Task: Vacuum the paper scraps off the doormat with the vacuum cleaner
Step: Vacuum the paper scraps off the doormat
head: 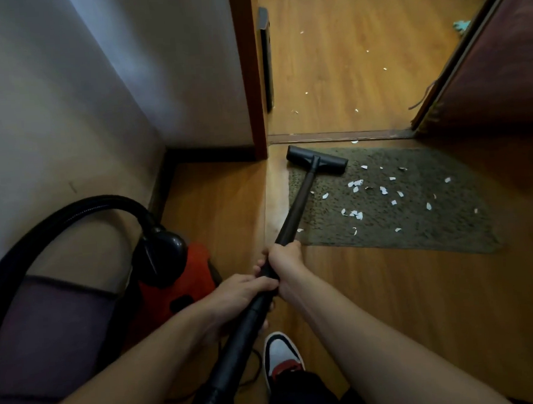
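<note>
**Both hands on the wand, nozzle at the mat's far left corner**

The right hand grips the black wand farther up, fingers curled round it and pressed together; their tips are hidden behind the tube. The left hand holds the wand just behind the right, fingers wrapped over the top, thumb out of sight. The wand is a smooth, straight tube that thickens toward the person and turns into ribbed hose at the bottom edge, where it is cut off.

The nozzle, a flat matte black bar, rests on the mat at its 11 o'clock corner, partly over the edge. The mat is a coarse, olive-grey, speckled pile with a rounded right side, lying flat on glossy wood-plank floor. White paper scraps, small and torn with irregular edges, lie scattered across the mat's middle and toward 3 o'clock from the nozzle; one lies on the mat's left edge beside the wand. More specks dot the floor beyond the threshold at 12 o'clock, too small to make out in shape.

At 9 o'clock from the hands sits the vacuum, a red body with a rounded black top, half hidden by the left forearm. Its ribbed hose arches up against the pale wall and runs out of frame at the left. A white, black and red shoe shows between the forearms at 6 o'clock.
</note>
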The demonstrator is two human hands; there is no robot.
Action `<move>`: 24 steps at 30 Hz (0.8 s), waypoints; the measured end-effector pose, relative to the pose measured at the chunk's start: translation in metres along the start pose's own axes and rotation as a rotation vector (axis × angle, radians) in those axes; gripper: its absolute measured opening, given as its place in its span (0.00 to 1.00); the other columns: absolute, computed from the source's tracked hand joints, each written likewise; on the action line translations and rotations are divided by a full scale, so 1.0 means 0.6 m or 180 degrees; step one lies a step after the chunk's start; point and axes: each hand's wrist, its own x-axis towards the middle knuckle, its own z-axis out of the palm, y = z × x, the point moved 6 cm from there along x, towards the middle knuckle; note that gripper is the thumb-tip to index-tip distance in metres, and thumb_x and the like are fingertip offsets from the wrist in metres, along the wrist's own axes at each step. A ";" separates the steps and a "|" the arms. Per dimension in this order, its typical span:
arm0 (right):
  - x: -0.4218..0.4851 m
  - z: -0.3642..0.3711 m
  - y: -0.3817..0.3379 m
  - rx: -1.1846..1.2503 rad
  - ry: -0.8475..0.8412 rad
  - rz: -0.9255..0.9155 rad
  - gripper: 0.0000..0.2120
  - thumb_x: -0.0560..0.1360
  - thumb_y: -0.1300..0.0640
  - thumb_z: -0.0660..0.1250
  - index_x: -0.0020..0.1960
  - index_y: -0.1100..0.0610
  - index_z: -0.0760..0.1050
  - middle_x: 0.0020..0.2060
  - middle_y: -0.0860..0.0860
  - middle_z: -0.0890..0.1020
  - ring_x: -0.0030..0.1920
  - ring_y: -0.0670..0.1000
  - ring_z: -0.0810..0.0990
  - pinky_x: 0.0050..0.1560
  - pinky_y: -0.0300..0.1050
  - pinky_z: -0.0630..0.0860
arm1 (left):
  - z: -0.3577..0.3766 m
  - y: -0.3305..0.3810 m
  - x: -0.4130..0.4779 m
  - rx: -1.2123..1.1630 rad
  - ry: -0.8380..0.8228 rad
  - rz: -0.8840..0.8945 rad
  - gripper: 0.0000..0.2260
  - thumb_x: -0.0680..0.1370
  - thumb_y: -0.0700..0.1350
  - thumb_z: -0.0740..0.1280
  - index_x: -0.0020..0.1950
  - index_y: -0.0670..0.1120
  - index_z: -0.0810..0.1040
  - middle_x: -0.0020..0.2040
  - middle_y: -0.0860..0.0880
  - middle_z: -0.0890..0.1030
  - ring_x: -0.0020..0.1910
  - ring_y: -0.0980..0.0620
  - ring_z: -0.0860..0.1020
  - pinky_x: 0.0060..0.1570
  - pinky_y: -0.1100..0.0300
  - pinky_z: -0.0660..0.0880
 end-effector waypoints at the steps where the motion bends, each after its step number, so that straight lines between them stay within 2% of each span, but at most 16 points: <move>1: -0.003 -0.003 0.007 0.0081 0.0010 0.0005 0.21 0.80 0.67 0.60 0.71 0.56 0.62 0.33 0.57 0.74 0.24 0.51 0.76 0.27 0.45 0.78 | -0.004 -0.008 -0.006 0.0059 -0.0029 0.0004 0.12 0.79 0.47 0.69 0.55 0.39 0.77 0.39 0.43 0.80 0.30 0.47 0.79 0.29 0.57 0.77; 4: 0.008 -0.020 0.016 0.0268 0.0072 -0.0030 0.26 0.79 0.69 0.64 0.72 0.53 0.63 0.37 0.58 0.78 0.27 0.51 0.79 0.30 0.46 0.80 | -0.010 -0.033 -0.013 0.0207 -0.0208 0.0046 0.10 0.78 0.46 0.69 0.54 0.40 0.77 0.38 0.44 0.80 0.30 0.48 0.80 0.30 0.58 0.78; 7: 0.053 -0.040 0.020 0.0267 0.0234 -0.0094 0.28 0.79 0.69 0.63 0.75 0.51 0.61 0.37 0.57 0.77 0.26 0.50 0.77 0.26 0.44 0.77 | -0.021 -0.067 0.013 0.0575 -0.0214 0.0059 0.08 0.78 0.48 0.70 0.50 0.43 0.77 0.34 0.50 0.80 0.30 0.52 0.80 0.31 0.60 0.77; 10: 0.086 -0.046 0.049 0.0130 0.0313 -0.0185 0.28 0.80 0.69 0.61 0.74 0.48 0.61 0.38 0.57 0.74 0.26 0.50 0.75 0.23 0.43 0.74 | -0.040 -0.097 0.047 0.1144 -0.0228 0.0190 0.11 0.77 0.52 0.71 0.48 0.44 0.78 0.38 0.49 0.79 0.36 0.53 0.79 0.39 0.59 0.75; 13: 0.112 -0.046 0.075 -0.0052 0.0343 -0.0252 0.27 0.80 0.69 0.60 0.74 0.49 0.61 0.40 0.57 0.73 0.24 0.49 0.73 0.23 0.42 0.73 | -0.060 -0.132 0.062 0.1141 -0.0449 -0.0021 0.12 0.79 0.57 0.67 0.47 0.49 0.78 0.39 0.51 0.78 0.36 0.54 0.78 0.37 0.61 0.75; 15: 0.124 -0.050 0.087 -0.0117 0.0390 -0.0271 0.26 0.80 0.69 0.59 0.74 0.51 0.61 0.39 0.57 0.72 0.23 0.49 0.72 0.22 0.42 0.72 | -0.082 -0.164 0.067 0.0915 -0.0357 -0.0260 0.17 0.81 0.59 0.62 0.52 0.46 0.79 0.41 0.50 0.80 0.34 0.50 0.79 0.36 0.56 0.77; 16: 0.128 -0.052 0.090 -0.0121 0.0396 -0.0287 0.26 0.79 0.70 0.59 0.73 0.52 0.61 0.39 0.57 0.71 0.22 0.48 0.72 0.22 0.42 0.72 | -0.101 -0.180 0.073 0.0980 -0.0101 -0.0269 0.19 0.82 0.59 0.60 0.54 0.45 0.79 0.43 0.49 0.81 0.35 0.49 0.80 0.37 0.53 0.78; 17: 0.132 -0.054 0.092 -0.0127 0.0387 -0.0313 0.26 0.79 0.70 0.59 0.73 0.52 0.61 0.39 0.56 0.71 0.22 0.48 0.72 0.22 0.42 0.72 | -0.125 -0.190 0.078 0.1375 0.0305 -0.0189 0.19 0.82 0.58 0.58 0.54 0.44 0.78 0.46 0.48 0.81 0.38 0.49 0.80 0.41 0.52 0.78; 19: 0.131 -0.054 0.095 -0.0153 0.0374 -0.0355 0.26 0.79 0.70 0.59 0.72 0.51 0.62 0.40 0.56 0.72 0.23 0.48 0.72 0.22 0.41 0.72 | -0.175 -0.204 0.082 0.2601 0.1241 0.0008 0.18 0.83 0.58 0.57 0.58 0.46 0.77 0.55 0.48 0.79 0.53 0.49 0.78 0.53 0.52 0.76; 21: 0.130 -0.054 0.102 -0.0186 0.0388 -0.0394 0.25 0.79 0.71 0.59 0.71 0.51 0.63 0.40 0.56 0.72 0.23 0.49 0.71 0.22 0.41 0.72 | -0.210 -0.216 0.079 0.3098 0.1917 0.0071 0.19 0.82 0.58 0.57 0.67 0.49 0.73 0.65 0.49 0.71 0.64 0.49 0.71 0.61 0.52 0.72; 24: 0.130 -0.052 0.112 -0.0240 0.0438 -0.0407 0.26 0.80 0.70 0.59 0.71 0.47 0.62 0.42 0.57 0.73 0.25 0.49 0.72 0.22 0.42 0.73 | -0.244 -0.240 0.089 0.3533 0.2323 0.0077 0.27 0.82 0.59 0.56 0.78 0.48 0.61 0.78 0.48 0.57 0.76 0.48 0.58 0.69 0.50 0.66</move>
